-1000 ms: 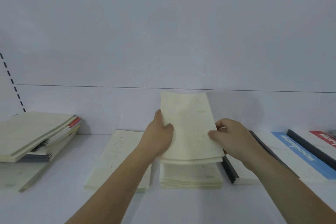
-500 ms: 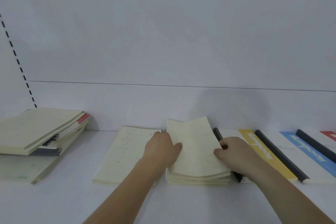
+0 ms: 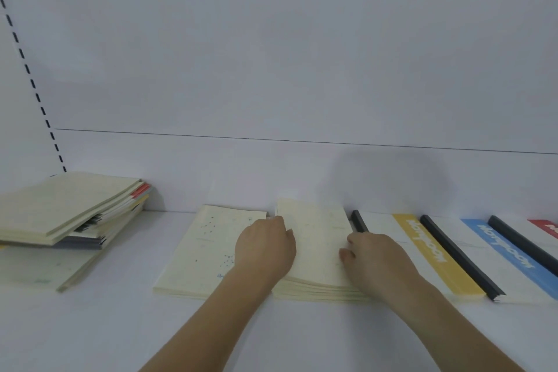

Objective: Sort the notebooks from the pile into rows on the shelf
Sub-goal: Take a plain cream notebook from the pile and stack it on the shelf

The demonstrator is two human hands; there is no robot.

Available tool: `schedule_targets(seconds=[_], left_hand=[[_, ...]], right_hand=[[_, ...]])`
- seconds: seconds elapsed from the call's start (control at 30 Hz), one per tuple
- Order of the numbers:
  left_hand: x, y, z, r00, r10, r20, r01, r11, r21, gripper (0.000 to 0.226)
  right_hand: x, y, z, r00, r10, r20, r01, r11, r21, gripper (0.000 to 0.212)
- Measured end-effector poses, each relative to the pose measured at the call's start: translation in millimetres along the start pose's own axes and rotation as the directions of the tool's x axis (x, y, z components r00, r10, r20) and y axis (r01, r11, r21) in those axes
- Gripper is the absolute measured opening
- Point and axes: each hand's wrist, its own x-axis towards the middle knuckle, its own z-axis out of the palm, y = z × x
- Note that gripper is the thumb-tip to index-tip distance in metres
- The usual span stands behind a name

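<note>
single head view, looking forward-down, close over white shelf (image 3: 90,335).

A shop: white slotted shelving (image 3: 302,326) (bare backboard) stocked with rows of notebooks (image 3: 428,254).

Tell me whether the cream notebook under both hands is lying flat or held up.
Lying flat: the cream notebook rests atop its stack, left hand and right hand pressing its edges.
</note>
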Motion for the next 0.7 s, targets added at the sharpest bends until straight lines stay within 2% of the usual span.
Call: schedule_targets(seconds=[0.07, 0.23, 0.43, 0.6, 0.7], left_hand=[[-0.9, -6.0, -3.4, 0.999, -0.014, -0.04, 0.011, 0.998, -0.06, 0.024], [-13.0, -28.6, -29.1, 0.976, -0.015, -0.219, -0.019, 0.988, -0.152, 0.027], [-27.4, -89.3, -75.6, 0.895, 0.001, -0.445, -0.09, 0.98, -0.18, 0.025], [-35.1, -170.3, -124.9, 0.873, -0.034, -0.486, -0.039, 0.99, -0.138, 0.028], [-35.5, -237.6, -152.4, 0.876, -0.091, -0.473, 0.054, 0.994, -0.09, 0.031]], right_hand=[[-1.9, -3.3, -3.2, 0.997, -0.018, -0.072, 0.015, 0.999, -0.043, 0.021], [-8.7, -32.5, -5.6, 0.947, -0.148, -0.284, 0.178, 0.98, 0.084, 0.038], [-23.9, -101.8, -2.1, 0.883, -0.334, -0.331, 0.404, 0.899, 0.171, 0.042], [-31.1, -186.5, 2.3, 0.807, -0.41, -0.425, 0.535, 0.812, 0.232, 0.039], [-32.9, -245.0, 11.8, 0.806, -0.397, -0.439, 0.544, 0.79, 0.284, 0.033]])
